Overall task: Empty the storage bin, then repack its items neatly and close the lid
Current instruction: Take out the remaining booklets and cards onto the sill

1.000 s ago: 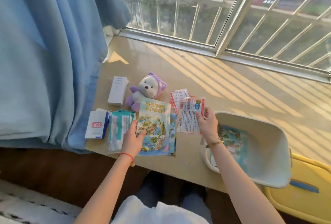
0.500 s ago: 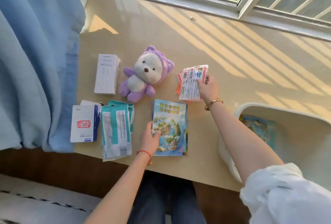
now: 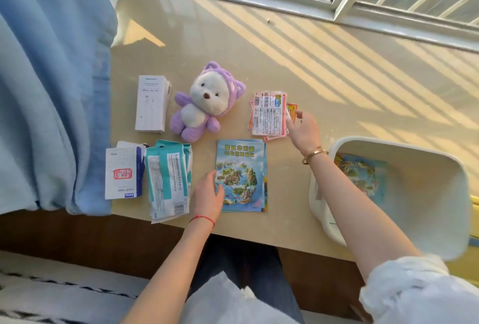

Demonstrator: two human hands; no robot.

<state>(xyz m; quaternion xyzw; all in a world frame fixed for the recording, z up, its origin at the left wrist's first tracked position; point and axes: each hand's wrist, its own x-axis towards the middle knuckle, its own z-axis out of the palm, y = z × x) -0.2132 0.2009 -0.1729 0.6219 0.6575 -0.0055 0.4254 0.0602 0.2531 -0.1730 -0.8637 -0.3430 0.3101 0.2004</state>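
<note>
The white storage bin point(image 3: 425, 194) stands at the table's right front edge, and a colourful map leaflet point(image 3: 363, 176) lies inside it. A stack of map booklets point(image 3: 241, 173) lies flat at the front centre. My left hand point(image 3: 208, 194) rests on its lower left corner, fingers spread on the cover. A pile of printed sachets point(image 3: 268, 114) lies on the table right of a purple-and-white plush bear point(image 3: 204, 106). My right hand point(image 3: 303, 129) touches the pile's right edge with loose, parted fingers.
A white upright-printed box point(image 3: 151, 103) lies left of the bear. Teal wipe packs point(image 3: 168, 178) and a white packet with a red stamp point(image 3: 121, 173) sit at the front left. A blue curtain point(image 3: 51, 90) hangs over the table's left edge. A yellow piece point(image 3: 474, 203) shows behind the bin.
My right hand carried the sachets away from the bin and laid them on the table beside the bear. My left hand stayed on the booklets. The view tilted down.
</note>
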